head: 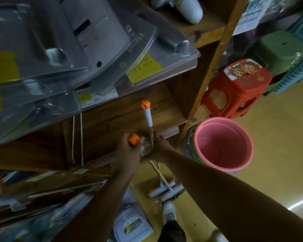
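Mop handle (148,116) in right grip (160,145), orange cap (134,139) in left grip (128,152), shafts half-hidden.

Orange-capped white handle (148,114), pink bucket (222,145), red stool (240,96) with perhaps floral top, green stool (280,49), yellow labels (143,69)

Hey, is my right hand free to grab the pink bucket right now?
Probably not yet: the right hand grips the mop pole. The pink bucket stands close beside it with nothing between, so after letting go the way looks open.
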A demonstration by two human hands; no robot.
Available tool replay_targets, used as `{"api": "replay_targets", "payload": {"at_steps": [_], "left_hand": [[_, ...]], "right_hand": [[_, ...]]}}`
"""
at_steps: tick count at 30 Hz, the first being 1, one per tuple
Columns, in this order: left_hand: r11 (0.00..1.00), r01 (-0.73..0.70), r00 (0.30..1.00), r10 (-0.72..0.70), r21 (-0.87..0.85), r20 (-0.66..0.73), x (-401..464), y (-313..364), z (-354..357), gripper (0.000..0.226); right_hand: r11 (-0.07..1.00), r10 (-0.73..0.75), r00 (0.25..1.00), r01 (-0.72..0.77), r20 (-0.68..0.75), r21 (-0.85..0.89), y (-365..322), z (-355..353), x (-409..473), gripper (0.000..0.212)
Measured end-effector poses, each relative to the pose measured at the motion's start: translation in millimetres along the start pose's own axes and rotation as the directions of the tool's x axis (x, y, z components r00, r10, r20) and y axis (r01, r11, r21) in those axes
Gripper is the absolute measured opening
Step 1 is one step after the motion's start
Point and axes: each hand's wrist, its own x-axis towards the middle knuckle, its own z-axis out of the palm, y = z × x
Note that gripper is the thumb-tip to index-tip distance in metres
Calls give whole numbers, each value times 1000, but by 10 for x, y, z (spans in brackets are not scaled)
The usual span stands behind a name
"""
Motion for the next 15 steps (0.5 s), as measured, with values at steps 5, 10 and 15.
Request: {"api": "replay_targets", "payload": {"at_steps": [5,10,15], "left_hand": [[912,54,997,-26,-408,74,289,240,224,45],[905,194,964,-106,-378,242,957,301,469,51],[813,371,911,-225,-448,345,813,148,703,10]], "right_hand": [[972,29,974,25,-225,233,274,152,60,58],[961,101,984,-59,-145,270,447,78,-16,43],[990,98,994,-92,-53,107,789,105,-321,38]]}}
